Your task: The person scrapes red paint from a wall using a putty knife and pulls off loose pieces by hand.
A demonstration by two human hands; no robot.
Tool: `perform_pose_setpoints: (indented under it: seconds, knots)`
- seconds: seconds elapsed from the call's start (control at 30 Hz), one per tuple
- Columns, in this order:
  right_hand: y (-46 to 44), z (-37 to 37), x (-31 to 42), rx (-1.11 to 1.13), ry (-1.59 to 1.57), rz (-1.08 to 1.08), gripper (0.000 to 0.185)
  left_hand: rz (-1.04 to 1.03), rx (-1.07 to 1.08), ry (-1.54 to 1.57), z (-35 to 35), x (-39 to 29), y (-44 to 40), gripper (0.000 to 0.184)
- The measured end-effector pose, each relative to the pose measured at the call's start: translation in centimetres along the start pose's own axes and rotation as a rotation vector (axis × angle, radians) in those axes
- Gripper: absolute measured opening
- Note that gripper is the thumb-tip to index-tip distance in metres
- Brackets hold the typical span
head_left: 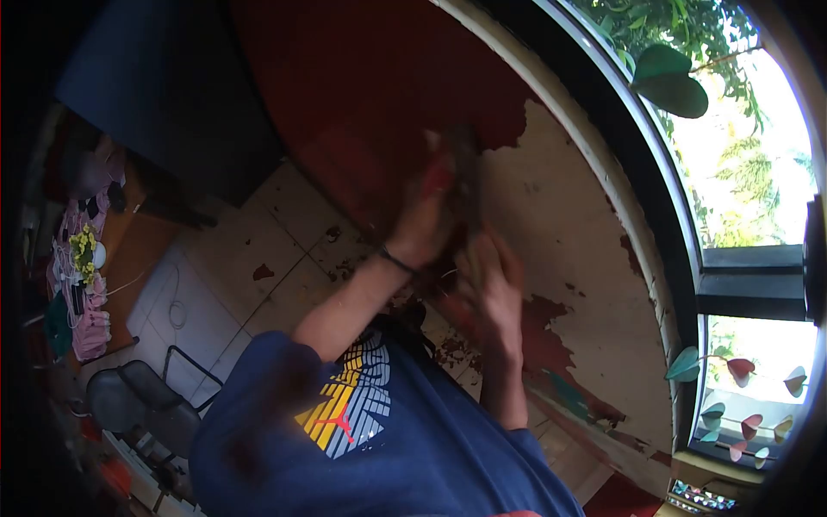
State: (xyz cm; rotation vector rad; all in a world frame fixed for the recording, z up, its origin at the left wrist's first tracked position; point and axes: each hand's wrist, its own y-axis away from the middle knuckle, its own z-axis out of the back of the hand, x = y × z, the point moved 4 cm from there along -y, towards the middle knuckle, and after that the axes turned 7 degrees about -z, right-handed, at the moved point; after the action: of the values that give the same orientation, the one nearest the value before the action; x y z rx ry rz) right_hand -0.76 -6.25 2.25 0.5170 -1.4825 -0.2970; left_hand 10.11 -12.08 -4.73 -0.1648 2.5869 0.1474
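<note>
A dark, long tool (466, 177), smeared by motion, lies against the wall (551, 207) where red paint borders a bare beige patch. I cannot make out its exact kind; a red part shows by the fingers. My left hand (428, 211), with a dark band at the wrist, is closed around the tool's left side. Lower down, my right hand (493, 274) has its fingers curled at the tool's near end. Its grip is partly blurred. Red paint (388, 77) covers the upper wall, with ragged edges around the bare patch.
A window (741, 172) with hanging paper hearts (672, 82) runs along the right. Paint flakes (264, 272) lie on the tiled floor (233, 250). To the left stand a black chair (142, 396) and a wooden table (138, 250) bearing pink cloth and yellow flowers.
</note>
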Motion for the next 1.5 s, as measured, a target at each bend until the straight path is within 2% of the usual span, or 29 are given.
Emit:
perform_pose_setpoints:
  seconds: [0.03, 0.1, 0.13, 0.17, 0.23, 0.37, 0.43, 0.47, 0.53, 0.6, 0.67, 0.73, 0.8, 0.83, 0.9, 0.93, 1.0, 1.03, 1.1, 1.2, 1.3, 1.5]
  knots:
    - [-0.6, -0.8, 0.3, -0.01, -0.007, -0.005, 0.042, -0.11, -0.015, 0.014, 0.4, -1.6, -0.7, 0.031]
    - [-1.4, -3.5, 1.7, 0.201, 0.011, 0.006, 0.042, -0.063, -0.029, 0.098, 0.3, -3.1, -0.3, 0.028]
    - [-1.4, -3.6, 1.6, 0.216, 0.02, 0.022, 0.042, -0.026, -0.045, 0.189, 0.2, -3.8, -0.4, 0.026]
    - [-0.9, -3.1, 0.1, 0.211, -0.016, -0.031, 0.041, -0.046, -0.045, 0.196, 0.5, -4.0, 0.2, 0.026]
    - [-0.2, -2.0, -2.6, 0.212, -0.042, -0.091, 0.039, 0.071, -0.142, -0.006, 2.2, -2.3, 2.7, 0.024]
    - [1.6, -0.2, -6.2, 0.119, -0.048, -0.14, 0.04, 0.202, -0.283, -0.031, 3.7, 1.2, 5.4, 0.025]
    - [2.7, 1.6, -6.8, 0.047, -0.04, -0.149, 0.041, 0.249, -0.042, -0.122, 2.0, 2.0, 5.6, 0.026]
    - [3.2, 2.6, -6.6, 0.019, -0.066, -0.067, 0.04, 0.254, -0.046, -0.116, 1.3, 2.1, 5.7, 0.026]
    - [3.9, 3.8, -5.8, -0.012, -0.097, 0.019, 0.039, 0.33, 0.136, -0.19, -1.4, 1.9, 5.6, 0.028]
    - [4.9, 4.7, -4.7, -0.144, -0.031, 0.039, 0.036, 0.372, 0.139, -0.18, -1.6, 3.5, 5.3, 0.029]
    - [4.0, 5.1, -5.0, -0.151, -0.003, 0.038, 0.036, 0.412, 0.15, -0.168, -1.7, 4.6, 4.9, 0.03]
    - [2.9, 4.3, -4.8, -0.164, 0.015, 0.029, 0.035, 0.375, 0.018, -0.052, -0.5, 4.2, 4.2, 0.032]
    - [2.5, 2.4, -3.1, -0.08, 0.198, 0.196, 0.034, 0.42, 0.012, -0.012, -0.7, 2.8, 3.9, 0.033]
    - [3.3, 2.4, -3.1, -0.075, 0.199, 0.186, 0.034, 0.442, -0.002, 0.03, -0.7, 2.3, 4.1, 0.033]
    - [4.4, 3.1, -3.3, -0.2, 0.114, 0.036, 0.033, 0.458, -0.011, -0.001, -0.2, 4.5, 5.2, 0.033]
    - [3.9, 3.4, -3.3, -0.188, 0.121, 0.043, 0.033, 0.475, -0.006, -0.021, 0.0, 5.5, 5.2, 0.033]
    - [2.8, 4.2, -4.0, -0.154, 0.22, 0.179, 0.034, 0.412, -0.04, 0.025, 1.0, 5.5, 4.1, 0.032]
    - [1.7, 3.8, -4.1, -0.161, 0.218, 0.173, 0.034, 0.367, -0.067, 0.065, 1.4, 5.4, 3.6, 0.032]
    - [-1.2, 1.7, -3.8, -0.03, 0.286, 0.158, 0.036, 0.354, -0.108, 0.093, 2.6, 3.4, 2.1, 0.03]
    - [0.5, -0.6, -1.3, -0.082, 0.409, 0.267, 0.036, 0.283, -0.153, 0.035, 2.5, 1.6, 2.1, 0.029]
    - [1.8, 2.8, -4.6, -0.114, 0.218, 0.138, 0.036, 0.292, -0.094, -0.069, 1.5, 3.0, 3.7, 0.029]
    - [3.8, 3.3, -4.4, -0.128, -0.006, 0.014, 0.037, 0.329, 0.103, -0.151, -0.4, 3.0, 4.0, 0.031]
